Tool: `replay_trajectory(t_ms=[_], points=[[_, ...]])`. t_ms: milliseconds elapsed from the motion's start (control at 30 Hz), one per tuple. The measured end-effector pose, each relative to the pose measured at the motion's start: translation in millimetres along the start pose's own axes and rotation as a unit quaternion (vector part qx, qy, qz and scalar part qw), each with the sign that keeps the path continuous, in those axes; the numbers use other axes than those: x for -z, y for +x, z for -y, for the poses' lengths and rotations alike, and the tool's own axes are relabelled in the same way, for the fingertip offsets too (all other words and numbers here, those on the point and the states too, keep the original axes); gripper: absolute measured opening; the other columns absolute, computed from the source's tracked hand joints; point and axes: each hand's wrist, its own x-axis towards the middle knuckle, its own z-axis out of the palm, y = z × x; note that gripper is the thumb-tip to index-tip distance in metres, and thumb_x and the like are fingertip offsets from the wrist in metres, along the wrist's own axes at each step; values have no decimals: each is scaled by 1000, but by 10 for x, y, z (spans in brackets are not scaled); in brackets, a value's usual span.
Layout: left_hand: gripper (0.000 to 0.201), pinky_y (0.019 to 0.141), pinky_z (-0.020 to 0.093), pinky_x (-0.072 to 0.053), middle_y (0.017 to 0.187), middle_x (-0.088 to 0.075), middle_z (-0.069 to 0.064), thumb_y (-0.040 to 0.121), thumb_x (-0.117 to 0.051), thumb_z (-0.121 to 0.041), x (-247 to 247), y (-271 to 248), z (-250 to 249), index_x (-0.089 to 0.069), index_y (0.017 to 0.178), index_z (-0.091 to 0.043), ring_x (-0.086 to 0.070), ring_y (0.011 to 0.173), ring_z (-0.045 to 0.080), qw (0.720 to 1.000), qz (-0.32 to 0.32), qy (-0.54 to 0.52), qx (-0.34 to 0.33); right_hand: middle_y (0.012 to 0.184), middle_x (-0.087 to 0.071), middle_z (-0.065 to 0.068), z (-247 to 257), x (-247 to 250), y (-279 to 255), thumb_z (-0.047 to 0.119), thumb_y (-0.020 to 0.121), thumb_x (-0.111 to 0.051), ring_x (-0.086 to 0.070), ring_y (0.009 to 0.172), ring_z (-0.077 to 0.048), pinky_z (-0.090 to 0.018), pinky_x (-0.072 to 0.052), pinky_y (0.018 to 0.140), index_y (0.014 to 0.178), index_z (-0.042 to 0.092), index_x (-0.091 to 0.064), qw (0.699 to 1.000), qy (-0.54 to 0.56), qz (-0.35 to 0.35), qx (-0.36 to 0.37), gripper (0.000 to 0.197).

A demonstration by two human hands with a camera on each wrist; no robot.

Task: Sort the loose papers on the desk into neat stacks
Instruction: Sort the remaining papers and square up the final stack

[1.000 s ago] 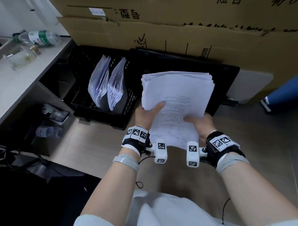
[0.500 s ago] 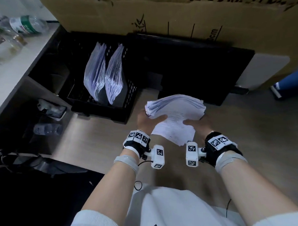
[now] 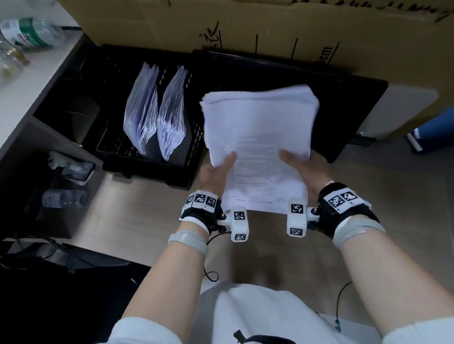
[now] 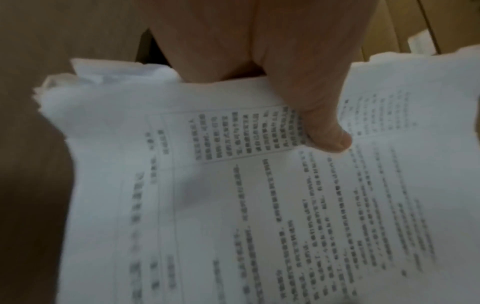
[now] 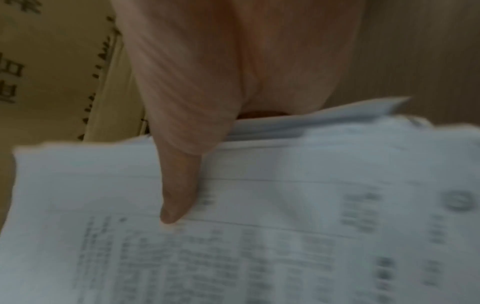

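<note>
A thick stack of printed white papers (image 3: 261, 141) is held upright in front of me, above the wooden floor. My left hand (image 3: 215, 172) grips its lower left edge, thumb on the top sheet. My right hand (image 3: 306, 168) grips the lower right edge the same way. In the left wrist view the thumb (image 4: 324, 131) presses on the stack of papers (image 4: 259, 205), whose left edges are uneven. The right wrist view shows the thumb (image 5: 176, 195) on the blurred stack of papers (image 5: 259, 246). The fingers behind the stack are hidden.
A black crate (image 3: 148, 172) at left holds two leaning bundles of paper (image 3: 155, 115). A black tray (image 3: 353, 109) lies behind the stack. Large cardboard boxes (image 3: 266, 22) stand at the back. A white shelf (image 3: 14, 103) with bottles (image 3: 30, 32) is at far left.
The stack was tipped down low toward the floor half a second ago; both hands have raised it back upright.
</note>
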Motion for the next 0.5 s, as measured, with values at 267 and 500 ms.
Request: replay_trajectory(t_ms=[267, 500], points=[[47, 83, 39, -58, 101, -78, 0, 71, -87, -46, -26, -246, 63, -73, 108, -21, -75, 90, 16, 997, 60, -29, 43, 108, -71, -7, -322, 225, -38, 56, 86, -66, -70, 85, -18, -27, -53, 60, 118, 8, -64, 994, -99, 32, -43, 58], [59, 96, 45, -54, 124, -68, 14, 87, -74, -34, 61, -353, 926, -55, 134, -3, -68, 107, 32, 987, -32, 113, 111, 85, -64, -5, -1074, 242, -111, 29, 100, -44, -59, 77, -22, -29, -47, 70, 86, 16, -62, 985, -158, 21, -74, 26]])
